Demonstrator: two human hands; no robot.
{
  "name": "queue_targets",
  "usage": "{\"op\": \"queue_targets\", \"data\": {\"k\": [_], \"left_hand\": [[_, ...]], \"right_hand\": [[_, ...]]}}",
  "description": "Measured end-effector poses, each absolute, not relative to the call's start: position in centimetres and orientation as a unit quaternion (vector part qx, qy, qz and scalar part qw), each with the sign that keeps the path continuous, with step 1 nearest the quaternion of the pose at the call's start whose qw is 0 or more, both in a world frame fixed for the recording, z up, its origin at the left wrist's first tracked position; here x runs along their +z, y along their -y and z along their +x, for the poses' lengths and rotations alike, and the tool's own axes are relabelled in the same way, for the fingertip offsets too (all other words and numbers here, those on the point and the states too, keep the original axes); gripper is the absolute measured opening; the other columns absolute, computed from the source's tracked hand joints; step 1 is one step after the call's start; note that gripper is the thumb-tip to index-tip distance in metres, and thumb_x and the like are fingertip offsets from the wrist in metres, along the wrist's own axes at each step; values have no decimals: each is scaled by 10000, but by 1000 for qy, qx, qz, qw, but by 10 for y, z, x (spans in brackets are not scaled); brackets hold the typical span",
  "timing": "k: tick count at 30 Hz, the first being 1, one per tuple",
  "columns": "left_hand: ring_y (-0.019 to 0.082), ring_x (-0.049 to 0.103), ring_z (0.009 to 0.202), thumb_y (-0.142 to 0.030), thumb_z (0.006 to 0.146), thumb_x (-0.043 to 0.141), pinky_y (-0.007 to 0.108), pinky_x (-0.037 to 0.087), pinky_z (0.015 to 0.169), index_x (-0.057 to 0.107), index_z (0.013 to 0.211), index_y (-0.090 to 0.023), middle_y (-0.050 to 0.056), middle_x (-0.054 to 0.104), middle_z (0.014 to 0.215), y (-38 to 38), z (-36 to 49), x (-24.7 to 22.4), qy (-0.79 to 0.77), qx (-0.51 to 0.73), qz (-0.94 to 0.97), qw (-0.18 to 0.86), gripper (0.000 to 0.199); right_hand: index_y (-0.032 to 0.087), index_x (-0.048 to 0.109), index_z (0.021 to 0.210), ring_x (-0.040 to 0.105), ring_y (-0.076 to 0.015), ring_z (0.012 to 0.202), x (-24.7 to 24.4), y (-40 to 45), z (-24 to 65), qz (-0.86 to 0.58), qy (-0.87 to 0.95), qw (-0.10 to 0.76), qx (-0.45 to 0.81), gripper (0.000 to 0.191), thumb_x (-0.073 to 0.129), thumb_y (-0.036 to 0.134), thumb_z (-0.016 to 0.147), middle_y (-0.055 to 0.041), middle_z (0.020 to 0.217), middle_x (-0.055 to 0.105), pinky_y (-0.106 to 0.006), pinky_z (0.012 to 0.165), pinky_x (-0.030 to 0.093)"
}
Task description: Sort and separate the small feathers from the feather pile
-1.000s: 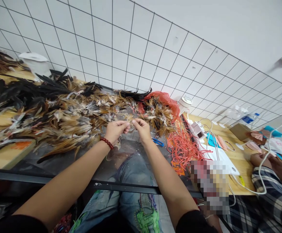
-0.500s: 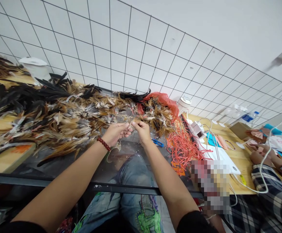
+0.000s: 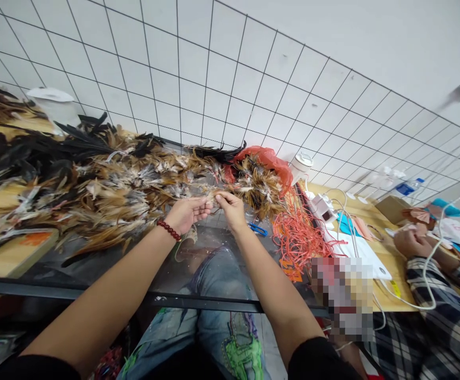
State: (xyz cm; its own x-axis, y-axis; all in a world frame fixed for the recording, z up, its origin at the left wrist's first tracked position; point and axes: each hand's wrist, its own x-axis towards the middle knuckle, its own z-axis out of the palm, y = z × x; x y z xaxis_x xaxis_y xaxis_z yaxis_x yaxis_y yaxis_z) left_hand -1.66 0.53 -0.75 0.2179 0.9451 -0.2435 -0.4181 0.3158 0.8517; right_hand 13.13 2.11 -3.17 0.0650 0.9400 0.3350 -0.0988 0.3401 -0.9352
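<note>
My left hand (image 3: 188, 215), with a dark red bead bracelet (image 3: 169, 230) at its wrist, meets my right hand (image 3: 231, 210) in front of the feather pile. A small pale feather (image 3: 212, 196) is pinched between the fingertips of both; its lower end is hidden by the fingers. Brown and black feathers (image 3: 107, 195) lie heaped beyond and to the left. A blue-handled tool (image 3: 258, 228), perhaps snips, rests just right of my right wrist. Tangled red strings (image 3: 303, 237) lie farther right, near a red plastic bag (image 3: 269, 161) with more brown feathers before it.
A black wire grid (image 3: 230, 84) stands along the table's back. White tubs (image 3: 51, 108) stand at the back left and back right. Cables, a white charger (image 3: 323, 207) and a white board (image 3: 366, 258) lie right. Another person's hands (image 3: 414, 243) and plaid sleeves are at the far right.
My hands stay together, having shifted very slightly; more of the pale feather shows above the fingertips. The other person's hands at the far right have moved a little.
</note>
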Motion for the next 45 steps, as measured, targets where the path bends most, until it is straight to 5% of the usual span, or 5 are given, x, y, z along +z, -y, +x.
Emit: {"op": "queue_targets", "data": {"k": [12, 25, 36, 40, 45], "left_hand": [[84, 567, 498, -171, 594, 803, 181, 458, 473, 685, 730, -73, 50, 652, 601, -3, -11, -10, -383, 513, 351, 683, 205], [113, 585, 537, -252, 464, 856, 243, 469, 542, 716, 750, -79, 66, 679, 621, -2, -9, -12, -414, 543, 380, 624, 362], [139, 598, 541, -347, 494, 826, 256, 486, 536, 709, 625, -117, 59, 670, 594, 2, -7, -10, -428, 473, 481, 601, 290], [123, 582, 526, -344, 524, 815, 247, 483, 536, 705, 661, -116, 49, 664, 602, 1, -9, -7, -423, 531, 444, 585, 287], [98, 569, 537, -317, 582, 779, 238, 485, 564, 684, 704, -118, 29, 656, 643, -4, -15, -2, -434, 647, 355, 517, 252]], "right_hand": [[196, 656, 912, 578, -105, 625, -29, -20, 129, -350, 465, 642, 499, 348, 751, 338, 609, 16, 727, 657, -255, 661, 490], [171, 669, 713, 545, -108, 639, -28, -16, 127, -391, 517, 605, 462, 226, 727, 375, 632, 9, 687, 639, -244, 662, 461], [185, 624, 592, 497, -110, 669, -25, -15, 131, -389, 596, 583, 392, 232, 711, 385, 671, 22, 674, 543, -234, 680, 413], [197, 684, 732, 532, -128, 722, -26, -18, 134, -412, 602, 583, 359, 182, 650, 376, 738, -5, 769, 607, -250, 722, 432], [215, 712, 791, 553, -153, 771, -28, -16, 141, -517, 726, 412, 188, 85, 664, 263, 740, -18, 814, 629, -277, 756, 429]]}}
